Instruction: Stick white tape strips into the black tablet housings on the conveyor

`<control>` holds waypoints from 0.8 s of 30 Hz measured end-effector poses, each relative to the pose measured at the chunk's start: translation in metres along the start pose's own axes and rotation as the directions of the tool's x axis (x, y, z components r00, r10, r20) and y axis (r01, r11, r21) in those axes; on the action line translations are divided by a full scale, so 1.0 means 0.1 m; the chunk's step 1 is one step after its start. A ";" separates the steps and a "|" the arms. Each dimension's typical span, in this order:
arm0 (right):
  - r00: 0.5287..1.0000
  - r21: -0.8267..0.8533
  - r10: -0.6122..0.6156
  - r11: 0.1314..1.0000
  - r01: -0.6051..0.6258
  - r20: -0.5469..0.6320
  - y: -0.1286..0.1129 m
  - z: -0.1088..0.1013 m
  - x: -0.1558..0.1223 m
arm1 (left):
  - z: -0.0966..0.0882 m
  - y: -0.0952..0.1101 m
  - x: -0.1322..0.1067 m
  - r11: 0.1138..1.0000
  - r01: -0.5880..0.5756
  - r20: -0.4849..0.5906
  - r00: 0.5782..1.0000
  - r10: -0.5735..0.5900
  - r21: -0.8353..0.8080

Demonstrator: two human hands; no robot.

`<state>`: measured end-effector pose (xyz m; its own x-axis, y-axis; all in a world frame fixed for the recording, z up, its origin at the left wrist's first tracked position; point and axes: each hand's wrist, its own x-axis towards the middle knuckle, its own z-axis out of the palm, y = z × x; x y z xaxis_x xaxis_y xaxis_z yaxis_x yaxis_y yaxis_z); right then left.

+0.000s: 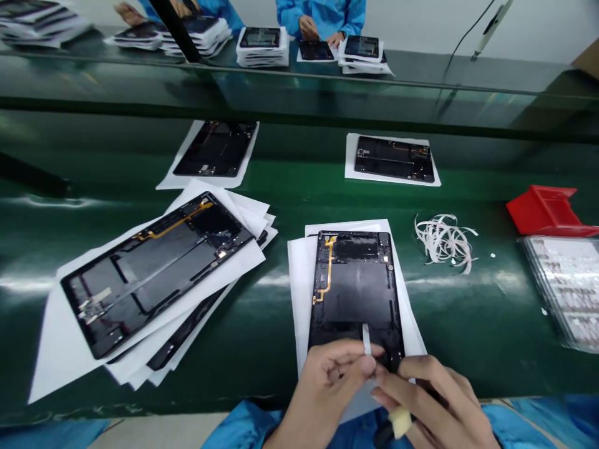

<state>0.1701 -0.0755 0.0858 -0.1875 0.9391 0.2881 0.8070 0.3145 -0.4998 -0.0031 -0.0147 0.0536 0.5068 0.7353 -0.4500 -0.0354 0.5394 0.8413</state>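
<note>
Directly before me a tablet back housing [358, 287] lies open side up, with an orange flex cable [329, 268] along its left edge. My left hand [330, 380] is closed over its lower end, pinching a thin white strip [366, 338] between thumb and forefinger. Against those fingertips rests my right hand [433, 399], its fingers curled around a black tool with a pale yellow part [400, 422]. That tool's kind is mostly hidden by the fingers. The hands cover the housing's bottom edge. White paper sheets [299, 280] lie beneath the housing.
Left, similar housings [159, 268] are stacked with paper between. Two more [218, 149] [395, 159] lie at the back. Curled white strips [444, 240], a red bin [545, 212] and clear trays of small parts [568, 287] are at right. Co-workers [322, 19] sit beyond the divider.
</note>
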 end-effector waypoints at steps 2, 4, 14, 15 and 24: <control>0.998 0.005 -0.055 0.998 0.055 -0.025 0.09 0.04 0.04 | -0.04 -0.01 0.04 0.983 -0.102 -0.069 0.991 0.113 0.151; 0.996 0.000 -0.073 0.997 0.073 -0.044 0.15 0.07 0.09 | -0.07 0.01 0.07 0.912 -0.253 -0.064 0.956 0.287 0.322; 0.973 -0.305 -0.232 0.926 0.223 0.005 0.23 0.04 0.21 | -0.01 0.15 0.17 0.341 -0.637 0.345 0.705 0.619 0.691; 0.968 -0.334 -0.252 0.911 0.242 0.015 0.23 0.04 0.22 | 0.01 0.15 0.18 0.317 -0.630 0.357 0.708 0.610 0.709; 0.994 -0.230 -0.108 0.967 0.107 0.006 0.46 0.16 0.38 | -0.49 0.09 -0.23 0.242 -0.511 0.339 0.789 0.512 0.824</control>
<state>0.1913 -0.0232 0.0607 -0.2770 0.9003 0.3359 0.8895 0.3725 -0.2648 -0.0569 -0.0065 0.0565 0.6736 0.7175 0.1775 0.4423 -0.5837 0.6809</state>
